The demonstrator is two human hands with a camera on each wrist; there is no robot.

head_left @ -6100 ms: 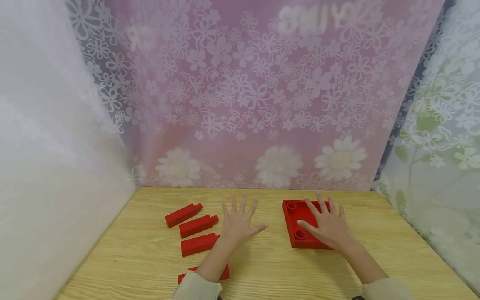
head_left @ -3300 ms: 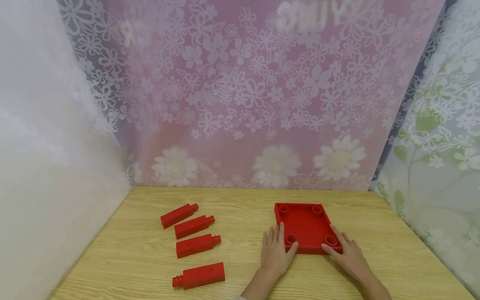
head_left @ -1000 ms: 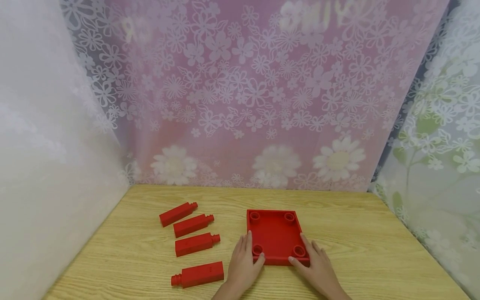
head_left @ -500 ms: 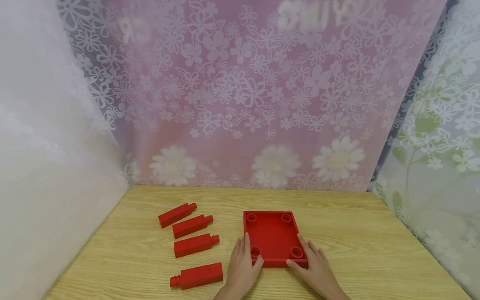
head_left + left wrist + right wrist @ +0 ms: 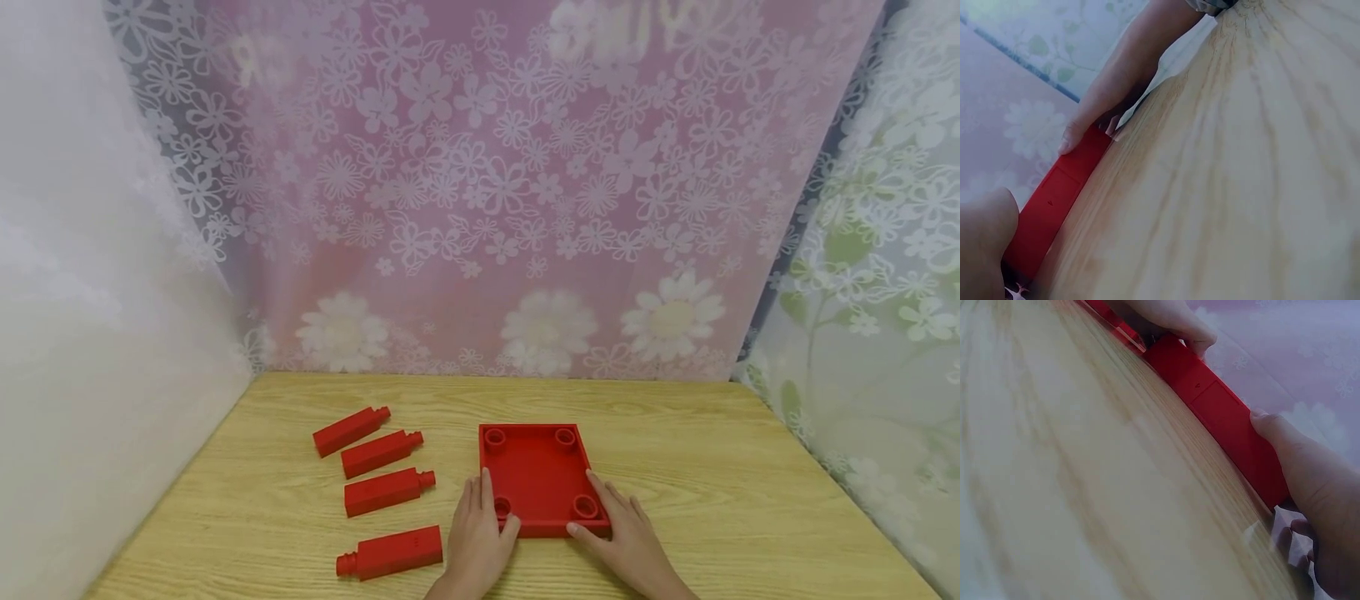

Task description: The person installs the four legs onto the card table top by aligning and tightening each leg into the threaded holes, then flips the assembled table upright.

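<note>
On the near half of the wooden table (image 5: pixel 697 492), in the head view, a flat red tray (image 5: pixel 534 479) lies with its open side up. It has round cups (image 5: pixel 584 507), one in each corner. The left hand (image 5: pixel 477 537) holds the near left corner, and the right hand (image 5: pixel 630 540) holds the near right corner. To the left of the tray lie four red blocks (image 5: pixel 384 492), all apart. The nearest one has its knob to the left; the others have theirs to the right. A pink cloth (image 5: pixel 480 208) with white flowers hangs at the far side.

In the left wrist view, both hands grip the ends of the tray's near wall.

In the right wrist view, the right thumb rests on that wall, which has a small arrow mark.
</note>
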